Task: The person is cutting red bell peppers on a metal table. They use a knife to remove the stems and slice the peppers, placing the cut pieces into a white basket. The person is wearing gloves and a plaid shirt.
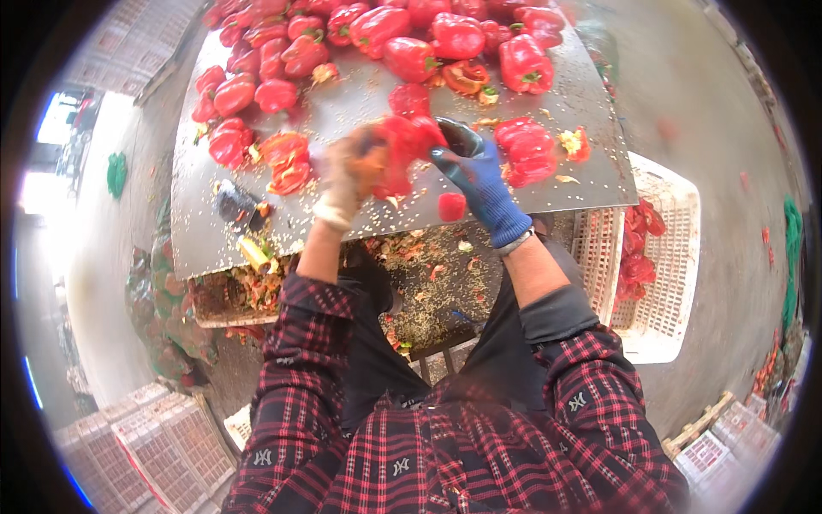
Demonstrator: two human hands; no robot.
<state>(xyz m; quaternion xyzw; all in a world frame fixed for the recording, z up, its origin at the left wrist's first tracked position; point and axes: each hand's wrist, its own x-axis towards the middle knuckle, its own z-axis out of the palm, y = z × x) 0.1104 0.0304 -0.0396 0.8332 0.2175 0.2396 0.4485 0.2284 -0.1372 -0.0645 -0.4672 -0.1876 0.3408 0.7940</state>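
Over the near part of a metal table (359, 96), my left hand (353, 167), in a pale glove stained orange and blurred, is at the left side of red bell pepper flesh (401, 154). My right hand (475, 167), in a blue knit glove with a dark coated palm and fingers, grips that flesh from the right. A small red pepper piece (451, 207) lies below, beside the right wrist. Opened red peppers (526, 151) lie to the right, and orange-red pepper pieces (286, 160) to the left. Whether my left hand also holds a tool cannot be told.
Whole red bell peppers (392, 29) are heaped at the far side. A dark object (234, 204) and a yellow handle-like object (254, 254) lie at the left edge. A white plastic crate (684, 257) with red pieces stands right; a scrap-filled container (234, 299) sits below left.
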